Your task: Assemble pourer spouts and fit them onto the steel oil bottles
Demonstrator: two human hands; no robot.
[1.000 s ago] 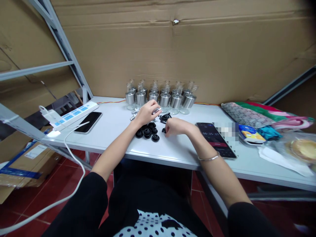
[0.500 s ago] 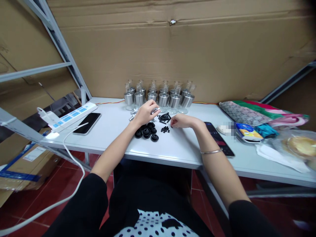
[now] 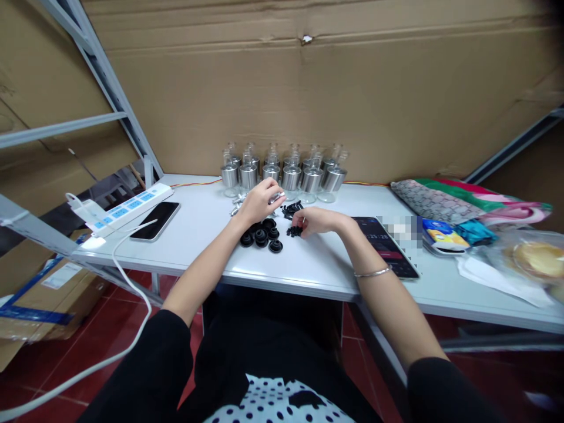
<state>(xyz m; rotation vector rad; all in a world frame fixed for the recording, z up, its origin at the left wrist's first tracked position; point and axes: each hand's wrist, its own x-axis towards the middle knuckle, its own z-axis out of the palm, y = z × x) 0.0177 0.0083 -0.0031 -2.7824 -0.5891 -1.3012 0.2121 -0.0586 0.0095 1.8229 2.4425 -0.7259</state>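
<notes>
My left hand [image 3: 261,202] is closed around a small silver metal piece [image 3: 277,197], held above the table. Behind and partly under that hand lie loose silver pieces [image 3: 237,205]. My right hand [image 3: 314,220] is at the pile of tiny black caps [image 3: 292,231], its fingers bent together at the pile's right side; whatever they pinch is too small to make out. Short black tubes [image 3: 291,208] lie just beyond it. Round black lids [image 3: 261,236] are heaped below my left hand. Glass bottles with metal sleeves [image 3: 291,177] stand upright in rows at the back.
On the left are a white power strip [image 3: 132,210] and a phone [image 3: 157,221] on a cable. A tablet-like screen [image 3: 388,249] lies under my right forearm. Further right are a tissue pack [image 3: 444,234], a folded cloth [image 3: 467,205] and a plastic food container [image 3: 535,258]. Cardboard [image 3: 308,100] walls the back.
My right hand has moved a little left, from beside the tiny black caps to over their right part. My left hand has stayed in place with the silver piece.
</notes>
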